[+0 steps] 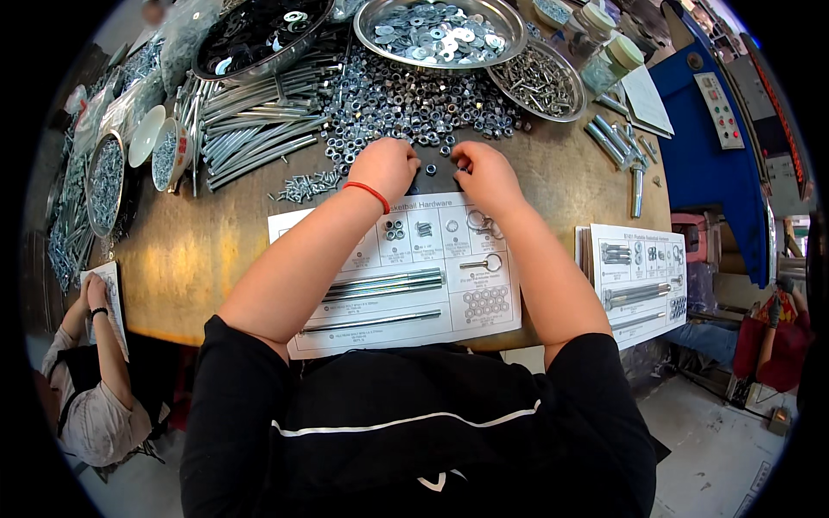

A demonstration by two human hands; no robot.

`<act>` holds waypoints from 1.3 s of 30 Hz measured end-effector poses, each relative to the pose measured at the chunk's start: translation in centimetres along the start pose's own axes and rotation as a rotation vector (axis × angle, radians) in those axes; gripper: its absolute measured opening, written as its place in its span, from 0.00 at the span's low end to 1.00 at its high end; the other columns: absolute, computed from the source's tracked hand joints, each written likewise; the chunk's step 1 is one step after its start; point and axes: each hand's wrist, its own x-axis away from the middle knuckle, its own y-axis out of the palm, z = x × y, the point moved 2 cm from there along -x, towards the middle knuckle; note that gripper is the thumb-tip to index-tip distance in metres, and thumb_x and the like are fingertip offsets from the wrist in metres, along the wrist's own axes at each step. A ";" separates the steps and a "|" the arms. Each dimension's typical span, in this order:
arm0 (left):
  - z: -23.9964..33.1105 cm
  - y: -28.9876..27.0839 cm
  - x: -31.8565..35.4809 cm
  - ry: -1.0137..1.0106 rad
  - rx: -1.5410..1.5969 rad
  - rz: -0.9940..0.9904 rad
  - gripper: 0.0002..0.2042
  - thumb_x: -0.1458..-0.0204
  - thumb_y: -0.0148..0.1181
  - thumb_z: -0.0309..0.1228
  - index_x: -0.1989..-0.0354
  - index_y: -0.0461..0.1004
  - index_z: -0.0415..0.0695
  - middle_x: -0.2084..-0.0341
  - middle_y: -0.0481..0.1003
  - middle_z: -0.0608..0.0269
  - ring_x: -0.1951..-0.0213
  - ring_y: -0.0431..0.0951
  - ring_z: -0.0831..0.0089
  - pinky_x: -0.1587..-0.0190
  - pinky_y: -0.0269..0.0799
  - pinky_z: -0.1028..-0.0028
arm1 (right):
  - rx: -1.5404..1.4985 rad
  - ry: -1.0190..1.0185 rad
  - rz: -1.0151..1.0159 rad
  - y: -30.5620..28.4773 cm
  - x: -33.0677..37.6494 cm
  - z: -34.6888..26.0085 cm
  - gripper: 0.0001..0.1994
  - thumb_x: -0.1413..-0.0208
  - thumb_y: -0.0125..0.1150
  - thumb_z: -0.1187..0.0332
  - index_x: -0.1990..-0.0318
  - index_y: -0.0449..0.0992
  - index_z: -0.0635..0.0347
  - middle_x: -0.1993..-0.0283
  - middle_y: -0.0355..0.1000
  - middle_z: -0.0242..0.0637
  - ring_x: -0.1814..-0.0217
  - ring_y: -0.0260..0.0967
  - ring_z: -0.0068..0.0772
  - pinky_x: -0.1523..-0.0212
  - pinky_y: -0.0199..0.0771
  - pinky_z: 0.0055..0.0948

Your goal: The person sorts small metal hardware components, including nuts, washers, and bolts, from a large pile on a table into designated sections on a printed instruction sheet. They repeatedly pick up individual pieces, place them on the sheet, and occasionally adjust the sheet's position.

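My left hand (386, 169), with a red cord on its wrist, is closed at the near edge of a heap of metal nuts (406, 97). Its curled fingers hide whatever they may hold. Facing it, my right hand (486, 177) is also curled closed, its fingertips low over the table; I cannot see what is in it. A single nut (431, 170) lies on the tabletop between the two hands. Beneath my forearms is a printed sheet (363, 341) with pictured hardware parts.
Long bolts (263, 138) and small screws (308, 186) lie left of the nuts. Behind stand bowls of washers (440, 34) and small screws (540, 82). Thick bolts (615, 142) and a sheet stack (643, 281) are at right. Another person (99, 380) sits at left.
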 end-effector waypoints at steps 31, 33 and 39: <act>0.5 0.4 0.2 -0.009 0.038 -0.021 0.09 0.48 0.61 0.31 0.62 0.82 0.42 0.64 0.80 0.52 0.63 0.81 0.60 0.56 0.76 0.66 | 0.022 -0.057 0.130 -0.8 -0.3 -0.8 0.10 0.52 0.63 0.72 0.60 0.80 0.55 0.57 0.75 0.41 0.53 0.72 0.45 0.52 0.74 0.41; 0.1 0.6 0.1 0.081 -0.082 0.105 0.09 0.47 0.62 0.31 0.61 0.83 0.43 0.60 0.77 0.53 0.59 0.79 0.60 0.54 0.75 0.66 | -0.048 -0.074 0.215 -2.7 1.7 -0.9 0.10 0.52 0.63 0.74 0.60 0.79 0.59 0.61 0.74 0.39 0.58 0.73 0.39 0.57 0.74 0.35; 1.7 1.8 1.0 0.208 -0.079 -0.007 0.11 0.46 0.61 0.35 0.56 0.81 0.48 0.58 0.76 0.56 0.56 0.78 0.57 0.51 0.74 0.64 | -0.166 -0.014 0.156 -5.2 11.6 -0.8 0.10 0.52 0.63 0.78 0.60 0.78 0.62 0.63 0.73 0.35 0.63 0.72 0.31 0.63 0.73 0.28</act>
